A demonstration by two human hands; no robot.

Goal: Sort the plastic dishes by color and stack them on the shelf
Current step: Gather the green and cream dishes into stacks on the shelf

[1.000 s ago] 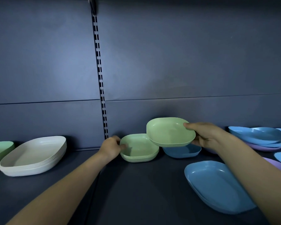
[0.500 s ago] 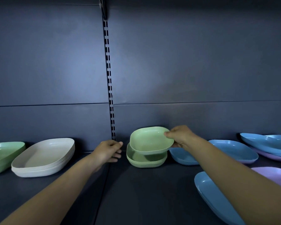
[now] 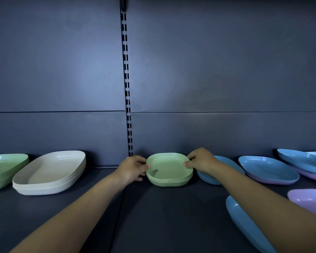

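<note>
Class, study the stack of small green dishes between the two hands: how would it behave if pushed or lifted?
The green stack probably slides as one rather than tipping: it sits low, wide and nested. Likely light and stiff, since the rims look thin and hold shape. The glossy surface may prove slippery.

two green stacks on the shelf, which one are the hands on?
The small square green stack at centre: left hand and right hand grip its rim on opposite sides. The larger green stack at far left is untouched.
</note>
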